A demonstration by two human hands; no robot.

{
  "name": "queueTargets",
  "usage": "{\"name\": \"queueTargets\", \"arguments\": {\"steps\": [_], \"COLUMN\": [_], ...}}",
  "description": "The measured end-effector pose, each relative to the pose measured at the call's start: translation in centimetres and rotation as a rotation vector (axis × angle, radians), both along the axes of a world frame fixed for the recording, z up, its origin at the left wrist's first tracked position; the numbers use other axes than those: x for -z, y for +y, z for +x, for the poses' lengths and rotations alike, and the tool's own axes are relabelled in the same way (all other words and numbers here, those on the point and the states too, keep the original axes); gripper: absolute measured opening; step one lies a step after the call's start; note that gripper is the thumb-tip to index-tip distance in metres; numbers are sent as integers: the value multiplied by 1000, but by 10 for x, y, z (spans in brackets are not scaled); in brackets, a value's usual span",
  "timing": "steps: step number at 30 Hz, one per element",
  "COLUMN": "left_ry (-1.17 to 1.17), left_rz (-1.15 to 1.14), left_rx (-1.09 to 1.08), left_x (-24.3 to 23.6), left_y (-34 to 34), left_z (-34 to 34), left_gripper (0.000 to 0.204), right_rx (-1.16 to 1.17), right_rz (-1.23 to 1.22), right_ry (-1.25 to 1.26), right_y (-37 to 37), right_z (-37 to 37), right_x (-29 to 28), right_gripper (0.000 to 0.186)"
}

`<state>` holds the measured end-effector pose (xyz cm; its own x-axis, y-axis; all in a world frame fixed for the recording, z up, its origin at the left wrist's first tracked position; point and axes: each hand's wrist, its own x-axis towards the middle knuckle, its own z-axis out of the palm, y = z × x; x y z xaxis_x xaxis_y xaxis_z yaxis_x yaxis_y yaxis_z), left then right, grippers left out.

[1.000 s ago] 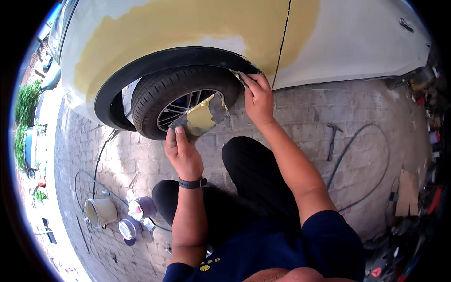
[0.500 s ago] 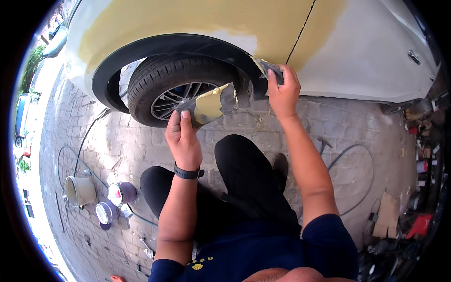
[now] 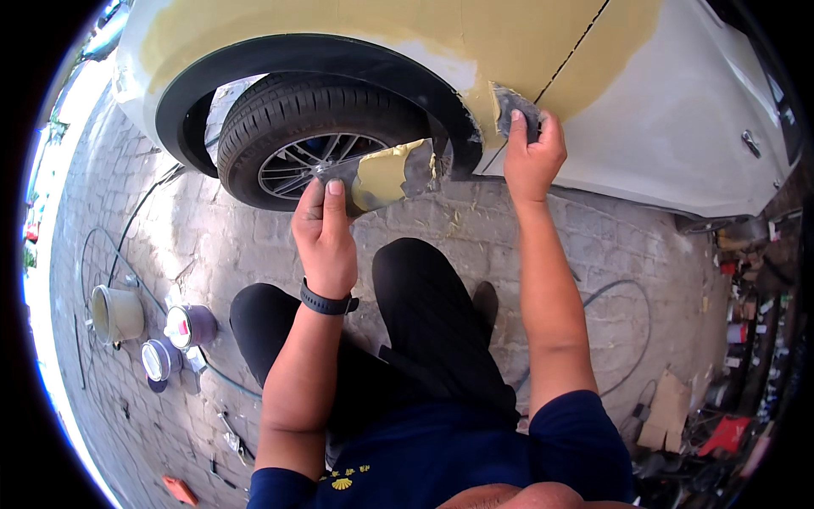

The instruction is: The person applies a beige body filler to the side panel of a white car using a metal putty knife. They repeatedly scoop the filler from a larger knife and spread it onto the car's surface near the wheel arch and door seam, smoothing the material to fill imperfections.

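My left hand (image 3: 325, 237) grips a grey mixing plate (image 3: 381, 174) coated with yellow filler, held in front of the wheel (image 3: 314, 102). My right hand (image 3: 534, 157) pinches a small grey spreader (image 3: 517, 108) against the yellow-patched car body (image 3: 560, 42), just right of the black wheel-arch trim (image 3: 322, 55) and beside the dark seam between fender and door. The trim's rear end has yellow smears on it. The white door (image 3: 687, 144) extends to the right.
A bucket (image 3: 119, 316) and lidded cans (image 3: 191, 327) stand on the paving at the left. Hoses (image 3: 644, 310) lie on both sides. A cardboard piece (image 3: 664, 411) and cluttered items line the right. My bent knees (image 3: 420, 288) are below my hands.
My right hand has moved right and upward with the spreader, from the trim onto the body near the seam. The view has shifted, raising the car and left-hand plate in the picture.
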<state>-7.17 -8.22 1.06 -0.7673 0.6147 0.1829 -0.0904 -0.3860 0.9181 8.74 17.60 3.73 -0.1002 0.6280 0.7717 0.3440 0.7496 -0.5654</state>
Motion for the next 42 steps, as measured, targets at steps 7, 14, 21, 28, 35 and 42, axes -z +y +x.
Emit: {"name": "queueTargets", "arguments": {"steps": [7,14,21,28,35,42], "left_ry": [17,-48,-35,-28,-56,-42], "left_rz": [-34,22,33,-6,29,1], "left_rx": [-46,13,17,13,10,-1], "left_x": [-1,3,-10,-3,-7,-6], "left_y": [6,6,7,12,17,18], "left_z": [2,4,9,12,18,19], "left_gripper": [26,26,26,26,25,26], "right_rx": [-184,-71,-173,-223,-129,18], "right_rz": [26,113,-42,10,16,55], "right_ry": [-110,-114,-78,-202,-195,-184], "right_y": [-10,3,15,15,24,29], "right_z": [9,-5,39,34,28,37], "right_x": [7,-1,17,38,43,48], "right_gripper": [17,19,15,15,19,22]}}
